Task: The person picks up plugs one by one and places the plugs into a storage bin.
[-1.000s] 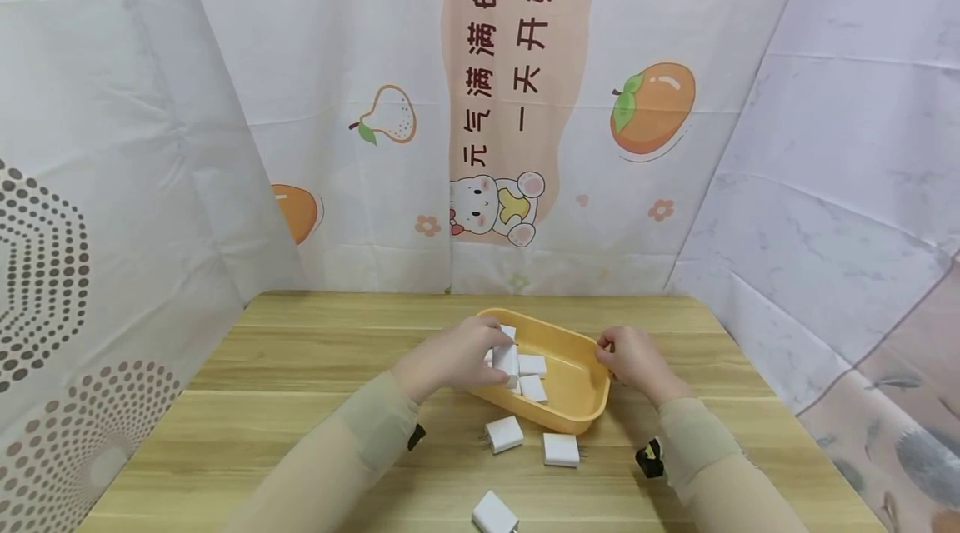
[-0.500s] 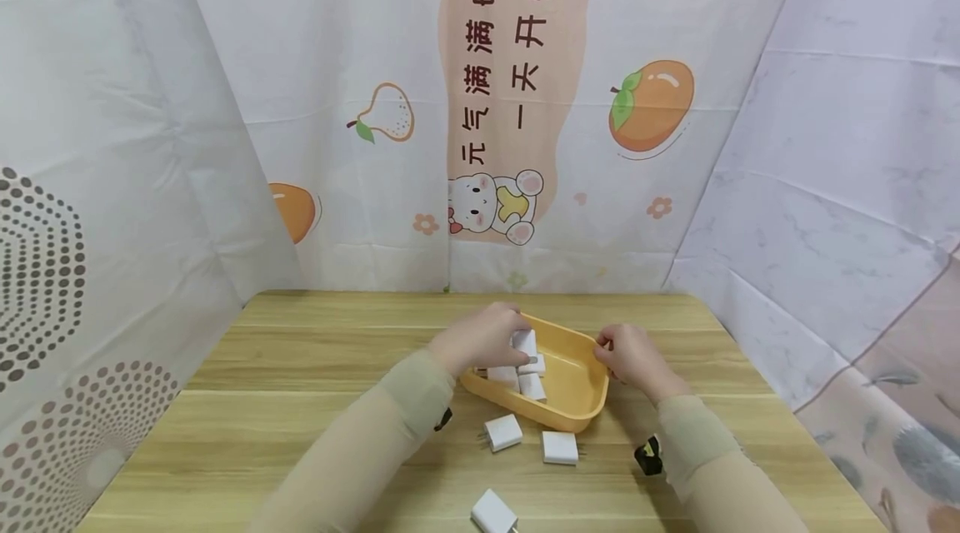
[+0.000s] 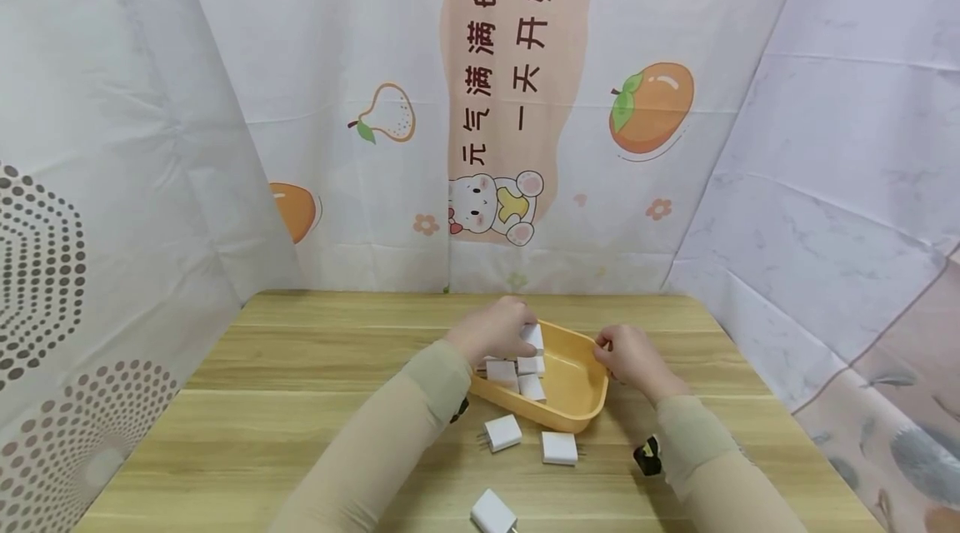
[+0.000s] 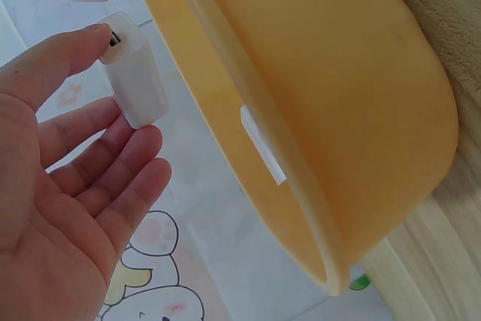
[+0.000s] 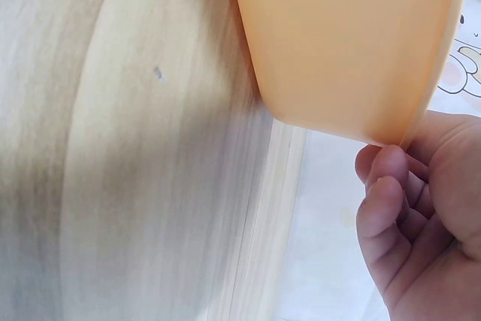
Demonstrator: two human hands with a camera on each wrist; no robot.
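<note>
With our left hand we pinch one white charger, on this hand's right side, above the far part of the yellow basket, whose long axis slants from far left to near right; our right hand pinches its right rim.

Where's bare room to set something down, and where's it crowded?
Free: table left of the left sleeve and right of the right hand; in the tray, right end. Crowded: its left end, with white chargers and the left hand; in front, three loose chargers.
</note>
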